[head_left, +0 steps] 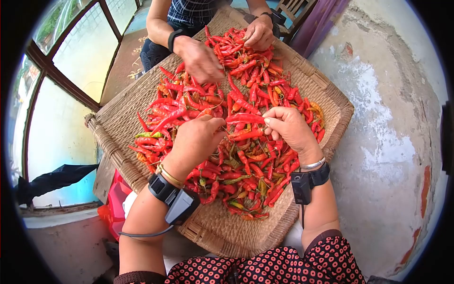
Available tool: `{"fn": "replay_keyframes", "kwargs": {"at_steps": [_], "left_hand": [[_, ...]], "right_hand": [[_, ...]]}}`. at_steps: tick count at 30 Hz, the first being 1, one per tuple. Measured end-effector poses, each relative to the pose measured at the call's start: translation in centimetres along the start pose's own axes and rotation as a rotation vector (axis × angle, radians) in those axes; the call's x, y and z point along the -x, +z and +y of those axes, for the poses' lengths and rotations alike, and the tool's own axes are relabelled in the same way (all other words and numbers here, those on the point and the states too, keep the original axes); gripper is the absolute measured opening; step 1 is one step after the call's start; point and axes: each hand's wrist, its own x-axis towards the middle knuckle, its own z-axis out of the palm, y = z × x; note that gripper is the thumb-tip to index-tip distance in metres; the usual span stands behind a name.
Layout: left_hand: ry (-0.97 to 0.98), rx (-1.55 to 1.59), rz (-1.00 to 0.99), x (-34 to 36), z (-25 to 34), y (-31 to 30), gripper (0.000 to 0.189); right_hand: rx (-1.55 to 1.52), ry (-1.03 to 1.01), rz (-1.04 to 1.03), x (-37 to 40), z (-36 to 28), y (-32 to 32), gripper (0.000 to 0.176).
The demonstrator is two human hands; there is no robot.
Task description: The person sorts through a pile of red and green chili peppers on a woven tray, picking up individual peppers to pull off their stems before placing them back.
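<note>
The person's left hand [196, 139] and right hand [288, 128] meet over the middle of a big woven tray [215, 229], with one red chili [245, 118] stretched between them. It sits just above the pile of chilies [246, 175], a little toward 12 o'clock from the tray's centre.

The right grip is pressed together, fingertips pinching the chili's 3 o'clock end. The left hand shows mostly its back. Its fingers curl under and out of sight, but the thumb is against the 9 o'clock end, so I take that grip to be closed on it too.

The chili's long axis runs almost flat from 9 to 3 o'clock, dipping slightly toward 3. I cannot tell which end carries the stem.

As for progress, I would say plenty is left. Chilies cover the tray thickly from 6 to 12 o'clock, red ones mixed with a few green and yellowish ones. I see no separate finished heap or bowl, so what has been done cannot be read from here.

At the 12 o'clock edge a co-worker's hands [201, 59] are in the same pile, apart from the wearer's. A patchy wall [392, 132] stands at 3 o'clock and a window [61, 123] at 9 o'clock.
</note>
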Motion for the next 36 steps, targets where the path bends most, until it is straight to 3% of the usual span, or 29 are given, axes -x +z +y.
{"fn": "replay_keyframes", "kwargs": {"at_steps": [2,4,5,8,10,14,15,17,19,21,22,23,27,29,31,33,35,36], "left_hand": [[0.026,0.056,0.019,0.0,0.6,0.4,0.024],[0.048,0.157,0.306,-0.1,1.2,0.7,0.025],[0.047,0.157,0.307,-0.1,1.1,0.6,0.025],[0.102,0.387,0.16,0.0,1.1,0.4,0.022],[-0.15,0.734,-0.277,0.1,0.7,0.2,0.011],[-0.258,0.803,-0.466,-0.1,-0.3,-0.9,0.007],[-0.216,0.698,-0.507,-0.3,-0.7,-1.7,0.008],[-0.287,0.666,-0.551,-0.7,-2.4,-2.5,0.009],[-0.295,0.672,-0.514,-1.2,-2.2,-2.6,0.01],[-0.34,1.061,-0.092,-1.6,-0.5,-2.5,0.024],[-0.239,1.092,0.07,-1.7,-0.7,-1.5,0.036],[-0.241,1.093,0.069,-1.7,-0.6,-1.3,0.036],[-0.109,0.687,0.011,-1.0,0.3,-0.5,0.026],[0.135,0.383,0.017,-0.7,0.2,-0.5,0.018],[0.099,0.277,0.037,-0.4,0.0,-0.8,0.014],[-0.096,-0.13,0.165,-0.3,0.1,-1.5,0.015],[-0.118,-0.169,0.185,-0.2,-0.6,-1.7,0.018],[-0.144,-0.262,0.183,-0.2,-0.8,-1.8,0.019]], "right_hand": [[-0.021,0.01,-0.013,0.2,-0.4,0.0,0.013],[-0.013,0.061,-0.171,0.4,-0.6,-0.2,0.011],[-0.012,0.061,-0.171,0.4,-0.6,-0.1,0.011],[-0.09,0.045,-0.259,0.5,-0.5,0.3,0.011],[-0.075,0.036,-0.256,0.7,-0.4,0.3,0.011],[0.056,0.048,-0.267,0.6,0.1,0.1,0.013],[0.056,0.045,-0.262,0.3,0.4,-0.1,0.013],[0.465,-0.066,-0.19,0.2,1.4,-0.3,0.015],[0.414,-0.023,-0.21,0.5,0.9,-0.2,0.017],[0.138,0.127,-0.323,1.0,-0.4,0.0,0.016],[0.136,0.129,-0.325,1.0,-0.4,0.0,0.016],[0.034,0.079,-0.31,0.8,-0.5,0.0,0.014],[-0.302,-0.053,-0.241,1.2,-0.9,-0.1,0.012],[-0.373,-0.068,-0.264,0.8,-0.5,-0.1,0.012],[-0.536,-0.223,-0.039,0.4,-0.4,0.4,0.012],[-0.632,-0.272,-0.016,-0.4,0.5,0.3,0.019],[-0.711,-0.307,0.15,-0.6,-0.6,1.5,0.03],[-0.515,-0.278,0.161,-1.0,0.3,1.4,0.043]]}}
